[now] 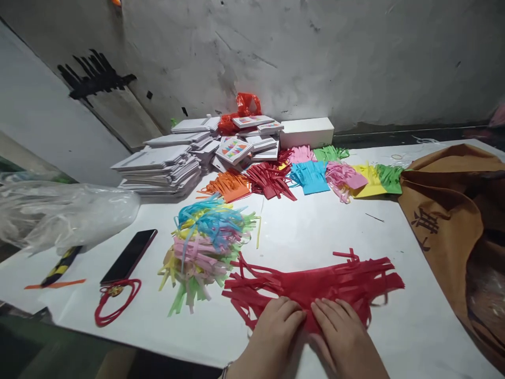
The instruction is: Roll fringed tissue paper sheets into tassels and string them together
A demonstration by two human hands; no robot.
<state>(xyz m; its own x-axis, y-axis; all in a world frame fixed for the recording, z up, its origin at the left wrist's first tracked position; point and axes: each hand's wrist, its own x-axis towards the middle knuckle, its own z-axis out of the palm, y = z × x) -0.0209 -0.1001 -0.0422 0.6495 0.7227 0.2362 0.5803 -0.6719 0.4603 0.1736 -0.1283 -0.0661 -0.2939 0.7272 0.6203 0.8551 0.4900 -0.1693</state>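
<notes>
A sheet of red fringed paper (315, 284) lies on the white table (315, 231) near the front edge, its cut strips fanning left and right. My left hand (272, 331) rests flat on its lower middle, fingers stretched out. My right hand (341, 334) lies beside it, also flat on the red paper, fingers together and extended. The two hands nearly touch at the fingertips. Neither grips anything.
A mixed pile of coloured fringed strips (205, 247) sits left of the red sheet. Orange, red, blue, pink, yellow and green fringed stacks (311, 176) line the back. White card stacks (161, 168), a white box (305, 131), a phone (130, 255), a red cord (114, 305), a plastic bag (59, 210) and brown cloth (453, 210) surround them.
</notes>
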